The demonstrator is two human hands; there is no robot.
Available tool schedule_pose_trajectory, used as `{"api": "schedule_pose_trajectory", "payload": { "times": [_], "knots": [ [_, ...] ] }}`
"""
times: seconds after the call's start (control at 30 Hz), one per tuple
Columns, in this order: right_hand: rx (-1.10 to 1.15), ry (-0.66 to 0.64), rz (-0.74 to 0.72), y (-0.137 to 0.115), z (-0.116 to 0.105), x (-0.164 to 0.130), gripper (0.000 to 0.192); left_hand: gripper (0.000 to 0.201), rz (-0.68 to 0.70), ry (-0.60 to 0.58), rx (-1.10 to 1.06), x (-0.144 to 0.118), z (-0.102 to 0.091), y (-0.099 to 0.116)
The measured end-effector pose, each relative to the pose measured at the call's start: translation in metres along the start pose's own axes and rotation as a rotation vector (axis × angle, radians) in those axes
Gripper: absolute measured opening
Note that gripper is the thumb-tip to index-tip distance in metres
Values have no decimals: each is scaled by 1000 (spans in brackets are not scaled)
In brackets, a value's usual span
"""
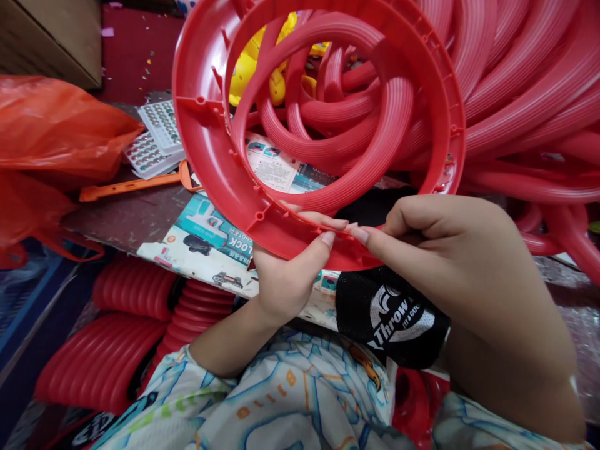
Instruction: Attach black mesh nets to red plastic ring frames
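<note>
A patterned sleeve (281, 394) lies nearest. Above it, left hand (285, 275) and right hand (435, 250) both pinch the red ring (210, 144) at its six o'clock rim. Printed cardboard (206, 237) covers the worn table (126, 215); red rings pile (529, 94) at two o'clock, orange bag (51, 131) at nine.

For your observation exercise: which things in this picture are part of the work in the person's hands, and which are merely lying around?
In hand:
- red plastic ring, lower rim pinched by both hands
- left hand
- right hand

Lying about:
- pile of red rings
- orange plastic bag
- orange tool
- printed box
- button-cell cards
- yellow toy
- red ribbed parts
</note>
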State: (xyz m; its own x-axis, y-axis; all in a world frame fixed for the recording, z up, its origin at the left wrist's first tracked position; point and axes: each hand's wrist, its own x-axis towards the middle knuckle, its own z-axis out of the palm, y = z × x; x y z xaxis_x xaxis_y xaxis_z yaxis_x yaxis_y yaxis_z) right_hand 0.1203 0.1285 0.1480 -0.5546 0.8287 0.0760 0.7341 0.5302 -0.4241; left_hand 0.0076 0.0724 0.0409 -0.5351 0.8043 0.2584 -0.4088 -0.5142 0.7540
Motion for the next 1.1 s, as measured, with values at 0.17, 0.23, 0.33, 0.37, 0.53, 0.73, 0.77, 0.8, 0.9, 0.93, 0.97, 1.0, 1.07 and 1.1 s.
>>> {"api": "schedule_pose_trajectory", "payload": {
  "times": [0.17, 0.23, 0.33, 0.37, 0.53, 0.73, 0.77, 0.8, 0.9, 0.93, 0.97, 1.0, 1.07, 1.1],
  "knots": [
    [22, 9, 11, -1, -1, -3, 30, 26, -38, 52, 11, -1, 4, 2],
    [42, -7, 3, -1, -1, -3, 31, 25, -13, 25, -2, -1, 4, 2],
    [59, -49, 36, -3, -3, -2, 32, 28, 36, -47, -26, 1, 2, -1],
    [64, -64, 48, -3, -3, -2, 33, 29, 40, -62, -31, 1, 2, -2],
    [92, -103, 78, -2, -5, 0, 35, 30, 58, -39, 11, 0, 1, -6],
    [68, -113, 56, -1, -2, 4, 35, 22, 53, 6, 129, -4, 4, -7],
    [64, -103, 47, -2, -2, 4, 35, 23, 55, 9, 121, -4, 4, -7],
    [57, -97, 40, -2, -1, 4, 35, 24, 57, 11, 112, -4, 4, -8],
    [4, -96, 16, -2, -1, 2, 35, 23, 47, 18, 115, -4, 3, -9],
    [-22, -97, 1, -1, -1, 1, 34, 22, 43, 19, 122, -3, 3, -9],
    [-53, -94, -16, 0, 0, 0, 34, 22, 44, 18, 125, -3, 3, -9],
    [-86, -87, -34, 1, 0, -1, 33, 23, 51, 16, 121, -2, 2, -8],
    [-157, -57, -69, 2, 2, -4, 31, 28, 76, 9, 98, 0, 2, -5],
    [-192, -38, -81, 2, 3, -5, 31, 31, 86, 5, 84, 0, 2, -3]
  ]
}}
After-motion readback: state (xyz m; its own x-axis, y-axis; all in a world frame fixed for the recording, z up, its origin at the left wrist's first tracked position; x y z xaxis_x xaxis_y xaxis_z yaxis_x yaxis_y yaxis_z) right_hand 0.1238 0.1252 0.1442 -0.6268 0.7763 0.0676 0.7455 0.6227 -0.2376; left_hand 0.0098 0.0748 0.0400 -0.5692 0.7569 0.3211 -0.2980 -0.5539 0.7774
